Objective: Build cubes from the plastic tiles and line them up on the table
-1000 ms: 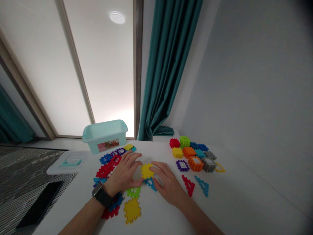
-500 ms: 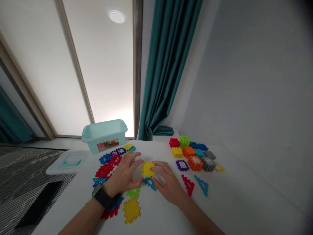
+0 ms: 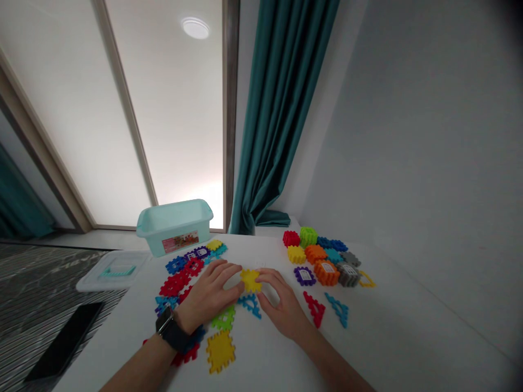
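Observation:
My left hand (image 3: 210, 294) and my right hand (image 3: 281, 307) rest on the white table (image 3: 261, 359), their fingertips pressing a yellow interlocking plastic piece (image 3: 250, 281) from both sides. A blue triangular piece (image 3: 249, 306) and a green piece (image 3: 224, 319) lie just below it, with a large yellow square piece (image 3: 220, 351) nearer me. Red and blue pieces (image 3: 175, 277) are heaped beside my left hand. A pile of built cubes and pieces (image 3: 322, 261) stands to the right, past a red triangular piece (image 3: 314, 309) and a blue triangular piece (image 3: 337, 310).
A pale teal plastic bin (image 3: 174, 228) stands at the table's far edge, and its lid (image 3: 116, 271) lies at the left edge. A black phone (image 3: 64, 340) rests on the striped floor below that edge. A wall runs along the right side.
The yellow piece has shifted slightly up and to the right, and both hands have moved with it. The surrounding pieces have stayed in place.

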`<control>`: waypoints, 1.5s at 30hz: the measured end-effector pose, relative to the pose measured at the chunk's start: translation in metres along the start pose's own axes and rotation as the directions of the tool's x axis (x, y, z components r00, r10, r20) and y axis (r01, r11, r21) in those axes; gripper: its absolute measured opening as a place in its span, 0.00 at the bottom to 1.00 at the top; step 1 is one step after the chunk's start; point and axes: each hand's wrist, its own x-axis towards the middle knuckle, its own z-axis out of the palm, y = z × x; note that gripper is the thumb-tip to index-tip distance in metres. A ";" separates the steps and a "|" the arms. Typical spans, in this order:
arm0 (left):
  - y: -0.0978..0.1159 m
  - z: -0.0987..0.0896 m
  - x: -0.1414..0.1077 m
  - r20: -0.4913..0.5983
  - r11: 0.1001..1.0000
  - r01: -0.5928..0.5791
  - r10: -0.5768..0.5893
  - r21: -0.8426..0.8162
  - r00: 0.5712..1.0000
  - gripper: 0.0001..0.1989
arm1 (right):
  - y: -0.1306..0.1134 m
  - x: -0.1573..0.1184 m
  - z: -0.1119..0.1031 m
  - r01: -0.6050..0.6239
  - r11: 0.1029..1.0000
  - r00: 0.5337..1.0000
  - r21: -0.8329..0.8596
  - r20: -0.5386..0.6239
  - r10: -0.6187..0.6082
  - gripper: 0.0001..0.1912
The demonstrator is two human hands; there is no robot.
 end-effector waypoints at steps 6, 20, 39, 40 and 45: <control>0.009 0.003 -0.001 0.027 0.942 0.264 -0.264 -0.207 0.964 0.04 | 0.003 0.000 -0.001 -0.012 1.000 1.000 0.003 0.015 0.012 0.13; -0.002 0.010 -0.004 0.412 0.372 0.697 -0.603 -0.613 0.683 0.11 | 0.001 -0.003 -0.004 0.162 0.956 0.986 -0.245 0.084 -0.145 0.27; 0.003 0.001 0.000 0.247 0.909 0.396 -0.357 -0.129 0.901 0.23 | 0.005 -0.002 0.000 0.017 0.990 1.000 -0.142 0.006 -0.016 0.20; 0.003 0.001 0.000 0.250 0.914 0.389 -0.352 -0.117 0.902 0.23 | 0.006 -0.002 0.000 0.023 0.989 1.000 -0.148 0.006 -0.023 0.20; 0.002 0.002 -0.002 0.251 0.921 0.375 -0.340 -0.104 0.906 0.20 | 0.007 -0.002 -0.001 0.113 0.964 0.994 -0.240 0.025 -0.110 0.20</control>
